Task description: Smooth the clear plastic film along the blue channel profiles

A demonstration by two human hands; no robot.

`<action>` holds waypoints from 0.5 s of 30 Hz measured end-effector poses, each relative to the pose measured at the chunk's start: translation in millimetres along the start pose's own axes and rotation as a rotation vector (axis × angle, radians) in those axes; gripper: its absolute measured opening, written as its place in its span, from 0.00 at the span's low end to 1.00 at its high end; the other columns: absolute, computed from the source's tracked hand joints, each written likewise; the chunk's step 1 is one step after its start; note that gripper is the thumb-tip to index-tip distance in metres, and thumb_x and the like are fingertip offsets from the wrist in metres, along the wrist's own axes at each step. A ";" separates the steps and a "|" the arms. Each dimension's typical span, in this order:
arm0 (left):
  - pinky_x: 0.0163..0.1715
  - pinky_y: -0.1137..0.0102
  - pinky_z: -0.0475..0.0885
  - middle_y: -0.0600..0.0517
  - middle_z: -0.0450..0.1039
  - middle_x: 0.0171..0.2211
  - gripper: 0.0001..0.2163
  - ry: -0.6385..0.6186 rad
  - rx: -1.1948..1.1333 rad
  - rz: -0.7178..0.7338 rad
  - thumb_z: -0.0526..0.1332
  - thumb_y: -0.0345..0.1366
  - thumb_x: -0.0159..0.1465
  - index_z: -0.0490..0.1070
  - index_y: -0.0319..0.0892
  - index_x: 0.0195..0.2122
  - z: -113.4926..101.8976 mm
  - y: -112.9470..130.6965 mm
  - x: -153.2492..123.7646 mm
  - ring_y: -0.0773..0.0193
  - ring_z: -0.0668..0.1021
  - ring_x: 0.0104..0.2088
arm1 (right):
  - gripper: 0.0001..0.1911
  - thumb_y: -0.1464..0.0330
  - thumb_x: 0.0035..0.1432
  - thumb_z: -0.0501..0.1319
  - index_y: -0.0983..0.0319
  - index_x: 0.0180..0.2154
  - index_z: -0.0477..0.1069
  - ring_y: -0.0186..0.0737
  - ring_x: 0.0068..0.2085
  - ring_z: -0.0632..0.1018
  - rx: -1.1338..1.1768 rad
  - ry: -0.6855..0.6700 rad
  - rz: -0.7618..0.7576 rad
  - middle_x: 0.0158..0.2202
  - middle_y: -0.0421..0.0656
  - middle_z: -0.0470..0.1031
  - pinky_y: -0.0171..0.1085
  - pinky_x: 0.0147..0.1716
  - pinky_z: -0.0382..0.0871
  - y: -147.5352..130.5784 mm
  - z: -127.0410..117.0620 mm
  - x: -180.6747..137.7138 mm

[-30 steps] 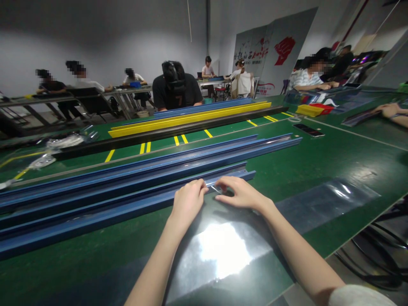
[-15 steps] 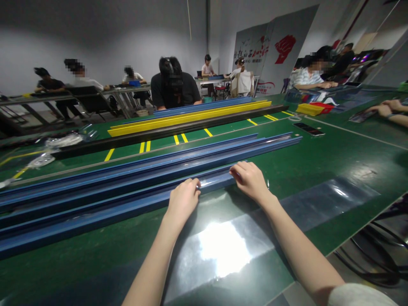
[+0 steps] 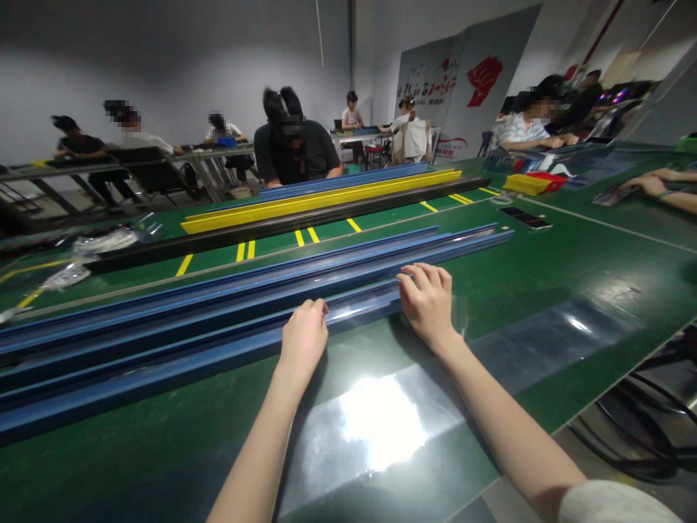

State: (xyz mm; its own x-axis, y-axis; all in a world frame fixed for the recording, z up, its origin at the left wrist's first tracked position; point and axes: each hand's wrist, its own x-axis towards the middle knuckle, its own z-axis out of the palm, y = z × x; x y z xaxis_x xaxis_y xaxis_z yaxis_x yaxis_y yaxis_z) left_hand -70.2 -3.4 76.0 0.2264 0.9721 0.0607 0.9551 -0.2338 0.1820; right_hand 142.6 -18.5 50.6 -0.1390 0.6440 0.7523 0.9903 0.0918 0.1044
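Note:
A long blue channel (image 3: 218, 356) lies on the green table nearest to me, with something clear and shiny along its groove. My left hand (image 3: 306, 330) is closed over its front wall, fingertips hidden inside the groove. At the channel's right end, my right hand (image 3: 428, 301) is curled over it with bent fingers; what the fingertips press on is partly hidden. A bit of clear film (image 3: 462, 314) sticks out beside the right wrist. Just behind lie more blue channels (image 3: 348, 267), parallel to the first.
Clear plastic sheet (image 3: 549, 345) lies flat along the near table edge. Farther back are a yellow channel (image 3: 327, 200), a black channel (image 3: 305, 224), a phone (image 3: 526, 217) and a yellow tray (image 3: 526, 184). A person (image 3: 297, 149) sits opposite; another person's hands (image 3: 653, 183) are at right.
My left hand has slid slightly left along the channel. My right hand has shifted a little right, to the channel's end, its knuckles raised. The gap between the hands is wider.

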 end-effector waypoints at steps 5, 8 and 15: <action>0.35 0.71 0.67 0.50 0.70 0.37 0.09 0.035 -0.004 0.015 0.49 0.27 0.61 0.68 0.43 0.37 2.4 1.1 -0.1 0.62 0.74 0.39 | 0.12 0.74 0.57 0.51 0.63 0.40 0.70 0.42 0.52 0.64 0.096 0.016 -0.238 0.47 0.45 0.71 0.43 0.53 0.51 -28.2 7.0 -8.0; 0.36 0.71 0.68 0.50 0.70 0.37 0.10 0.070 -0.006 0.032 0.49 0.27 0.61 0.68 0.42 0.37 4.6 1.5 -0.5 0.61 0.73 0.39 | 0.13 0.73 0.57 0.50 0.64 0.41 0.70 0.41 0.54 0.63 0.198 -0.077 -0.355 0.50 0.46 0.69 0.42 0.53 0.53 -38.0 13.4 -12.1; 0.43 0.68 0.69 0.47 0.67 0.45 0.15 0.153 -0.046 0.067 0.50 0.32 0.62 0.64 0.40 0.50 14.9 1.4 3.2 0.59 0.70 0.46 | 0.25 0.59 0.61 0.45 0.66 0.55 0.60 0.44 0.60 0.57 0.266 -0.377 -0.257 0.59 0.50 0.57 0.44 0.55 0.53 -29.4 33.8 -18.2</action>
State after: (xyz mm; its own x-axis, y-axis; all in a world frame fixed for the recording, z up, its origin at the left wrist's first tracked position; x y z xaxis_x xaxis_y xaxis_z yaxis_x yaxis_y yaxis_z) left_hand -65.3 -0.4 61.8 0.2541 0.9413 0.2221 0.9282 -0.3019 0.2173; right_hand 115.9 -7.2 11.8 -0.4171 0.7992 0.4328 0.8961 0.4411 0.0490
